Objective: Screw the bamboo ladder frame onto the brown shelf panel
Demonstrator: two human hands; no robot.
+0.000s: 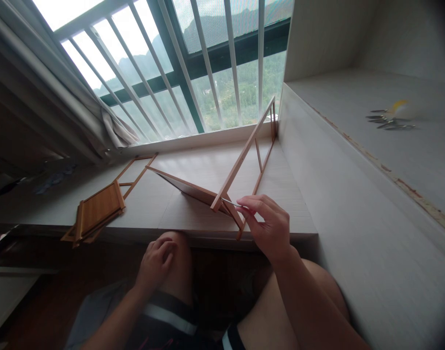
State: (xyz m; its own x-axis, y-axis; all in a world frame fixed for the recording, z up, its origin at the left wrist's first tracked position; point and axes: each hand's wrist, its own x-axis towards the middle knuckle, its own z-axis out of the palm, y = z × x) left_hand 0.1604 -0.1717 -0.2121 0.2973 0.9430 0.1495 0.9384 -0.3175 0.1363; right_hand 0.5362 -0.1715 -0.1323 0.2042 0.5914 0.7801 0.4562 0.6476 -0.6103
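Note:
My right hand (268, 221) pinches a thin metal rod (230, 201) between thumb and fingers. The rod's far end meets the near end of a wooden frame (240, 163), close to its corner; whether it is a tool or a long screw I cannot tell. This frame stands tilted on the white ledge, joined near my hand to a flat wooden panel (187, 188) that slants to the left. My left hand (158, 257) lies on my knee, fingers loosely bent and apart, with nothing visible in it.
A second wooden piece (101, 209), slatted with a frame attached, lies at the ledge's left and overhangs its front edge. Several metal pieces (388, 119) with something yellow lie on the raised shelf (419, 160) at right. Behind the ledge are window bars (207, 63) and a grey curtain (58, 73).

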